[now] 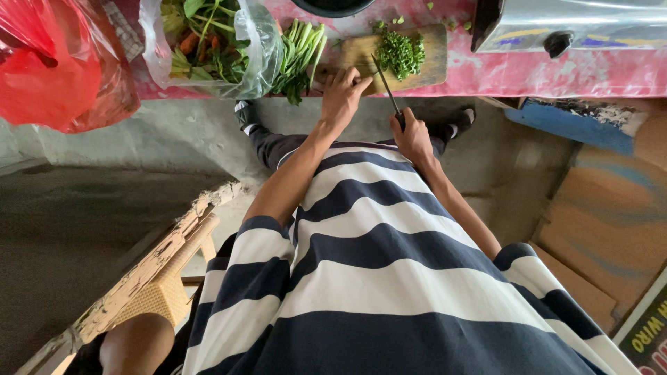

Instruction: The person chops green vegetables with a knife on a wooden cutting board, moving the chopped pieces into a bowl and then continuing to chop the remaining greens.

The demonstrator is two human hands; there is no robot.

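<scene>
Chopped greens [401, 53] lie heaped on the wooden cutting board [424, 64], with whole green stalks [300, 57] just left of it. At the board's near edge, the left hand [342, 97] presses down flat, fingers spread. Right of it, the right hand [413, 136] closes around a knife [386, 87] angled toward the heap.

A simple home kitchen: cutting board [424, 62] with chopped greens [401, 52], steel stove [577, 24] (concrete floor [139, 180] below).

Light: soft daylight, brightest on the far table [556, 73]
Shadows: floor [83, 215] at left dim, murky
Glare: sheen on the metal stove [590, 24], far right
Focus: sharp mid-frame
Edges: wide-angle stretch, corners bowed
</scene>
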